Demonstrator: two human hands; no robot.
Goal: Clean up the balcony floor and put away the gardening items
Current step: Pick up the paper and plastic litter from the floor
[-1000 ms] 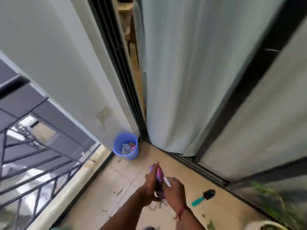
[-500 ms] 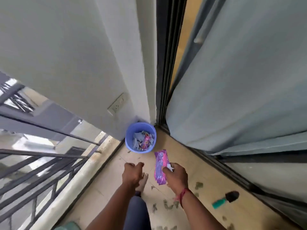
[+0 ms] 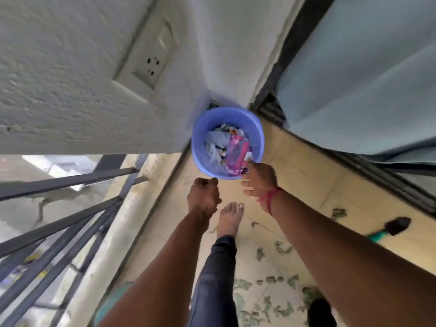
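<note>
A blue bin [image 3: 257,128] stands on the floor in the corner between the wall and the sliding door, holding papers and wrappers. A pink wrapper [image 3: 234,152] stands tilted inside it. My right hand [image 3: 259,179] is at the bin's near rim and pinches the wrapper's lower end, its other fingers pointing left. My left hand [image 3: 204,195] hovers just in front of the bin with its fingers curled and holds nothing. A trowel [image 3: 394,226] with a black blade and teal handle lies on the floor at the right, by the door track.
Torn green leaves [image 3: 278,279] are scattered over the beige tiles. A dark metal railing [image 3: 70,223] runs along the left. A wall socket [image 3: 151,64] sits above the bin. A pale curtain [image 3: 368,79] hangs behind the door. My bare foot [image 3: 230,218] stands before the bin.
I have stepped closer to the bin. My right hand carried the pink wrapper forward and down into the bin. My left hand's fingers have curled tighter.
</note>
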